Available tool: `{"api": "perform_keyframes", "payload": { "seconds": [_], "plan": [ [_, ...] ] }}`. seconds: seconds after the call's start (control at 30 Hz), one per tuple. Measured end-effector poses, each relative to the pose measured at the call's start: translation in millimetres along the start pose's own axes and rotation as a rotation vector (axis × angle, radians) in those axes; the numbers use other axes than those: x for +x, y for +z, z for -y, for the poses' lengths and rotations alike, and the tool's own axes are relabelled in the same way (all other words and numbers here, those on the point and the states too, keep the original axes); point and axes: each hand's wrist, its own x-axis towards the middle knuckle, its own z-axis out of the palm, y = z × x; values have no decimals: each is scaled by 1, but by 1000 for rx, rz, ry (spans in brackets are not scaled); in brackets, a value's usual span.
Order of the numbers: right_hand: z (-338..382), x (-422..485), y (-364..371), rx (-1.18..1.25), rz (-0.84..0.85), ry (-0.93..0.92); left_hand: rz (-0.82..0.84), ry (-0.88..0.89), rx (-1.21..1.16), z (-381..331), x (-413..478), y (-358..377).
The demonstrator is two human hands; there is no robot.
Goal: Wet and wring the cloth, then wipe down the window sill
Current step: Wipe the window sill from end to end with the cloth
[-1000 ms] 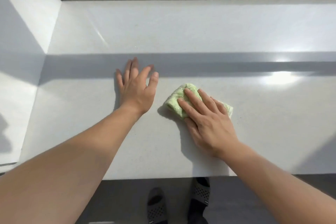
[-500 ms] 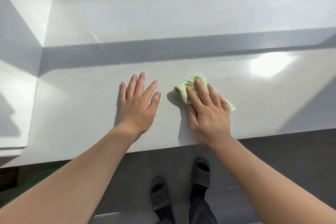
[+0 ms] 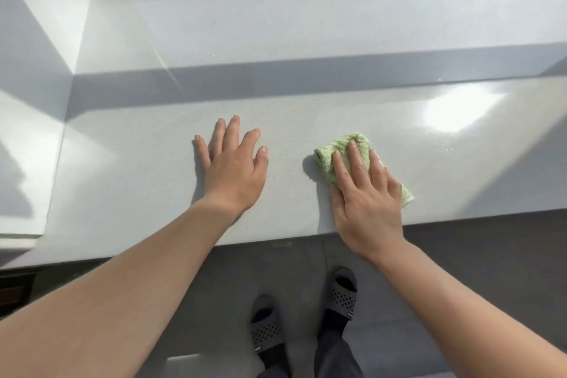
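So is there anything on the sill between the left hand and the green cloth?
Nothing: the head view shows bare sill between the left hand and the cloth.

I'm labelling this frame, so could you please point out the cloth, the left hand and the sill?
cloth point(image 3: 329, 159): head view, on the bare green corner left of the fingers.
left hand point(image 3: 234, 172): head view, on the back of the hand.
sill point(image 3: 122, 181): head view, on the bare surface left of the hand.

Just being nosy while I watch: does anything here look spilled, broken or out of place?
Nothing stands out. The folded light-green cloth lies flat under the right hand on the pale speckled window sill, the left hand rests open beside it, and no spill or damage shows.
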Motion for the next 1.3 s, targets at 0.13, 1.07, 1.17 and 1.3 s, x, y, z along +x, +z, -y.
{"api": "perform_keyframes", "payload": {
  "seconds": [0.13,1.07,1.17,1.3],
  "plan": [
    [-24,-5,-5,-41,64,-289,-71,-79,-90,-22,12,-1],
    [-61,245,-14,69,31,4,-64,-92,83,-62,138,5],
    [-47,222,-10,32,80,-366,-58,-96,97,-63,141,5],
    [-78,269,-20,38,122,-406,-43,-104,114,-64,140,3]
  ]
}}
